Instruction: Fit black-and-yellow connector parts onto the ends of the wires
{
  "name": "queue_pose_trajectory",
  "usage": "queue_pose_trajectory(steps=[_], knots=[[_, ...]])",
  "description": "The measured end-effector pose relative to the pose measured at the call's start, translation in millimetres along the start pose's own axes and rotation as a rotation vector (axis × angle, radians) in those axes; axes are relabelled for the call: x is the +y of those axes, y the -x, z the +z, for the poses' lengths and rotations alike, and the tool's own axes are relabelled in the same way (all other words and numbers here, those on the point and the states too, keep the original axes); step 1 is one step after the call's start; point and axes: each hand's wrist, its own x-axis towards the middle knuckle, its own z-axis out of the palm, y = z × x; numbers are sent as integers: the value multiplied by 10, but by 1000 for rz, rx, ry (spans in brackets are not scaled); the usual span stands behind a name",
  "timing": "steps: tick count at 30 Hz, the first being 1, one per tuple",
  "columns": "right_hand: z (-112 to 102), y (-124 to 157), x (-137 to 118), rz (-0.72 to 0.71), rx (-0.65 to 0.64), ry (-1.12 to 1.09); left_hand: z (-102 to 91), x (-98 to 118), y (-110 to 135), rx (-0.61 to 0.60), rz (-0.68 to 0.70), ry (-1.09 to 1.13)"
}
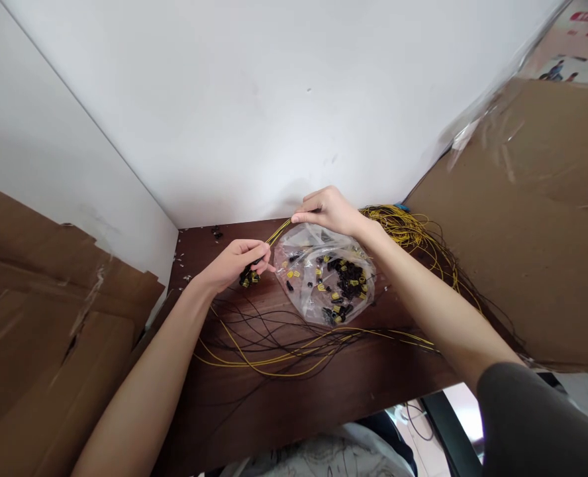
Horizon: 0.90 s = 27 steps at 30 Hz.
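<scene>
My left hand (237,262) is closed around small black and yellow connectors (248,277) at the end of a thin yellow wire (277,233). My right hand (326,210) pinches the same yellow wire farther along, just above a clear plastic bag (324,275) of small black and yellow connector parts. The wire runs taut between the two hands. Both hands hover over a dark brown table (324,391).
Loose yellow and black wires (279,344) loop across the table's middle. A tangled bundle of yellow wires (408,228) lies at the back right. Cardboard sheets (40,318) flank the table on the left, and more cardboard (532,218) on the right. A white wall stands behind.
</scene>
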Motion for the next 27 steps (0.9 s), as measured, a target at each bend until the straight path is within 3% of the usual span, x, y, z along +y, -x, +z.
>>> queue_pose_trajectory(steps=[10,17,23,27], knots=[[-43,48,6,31,-62,-75,-62,55,49,-129,19,-110],[-230,136,41,111,-21,-62,-55,76,55,-158,29,-143],[-401,238,37,225,-30,-105,-26,49,51,-92,-20,84],[-608,399,18,321,35,-132,-83,17,41,75,0,265]])
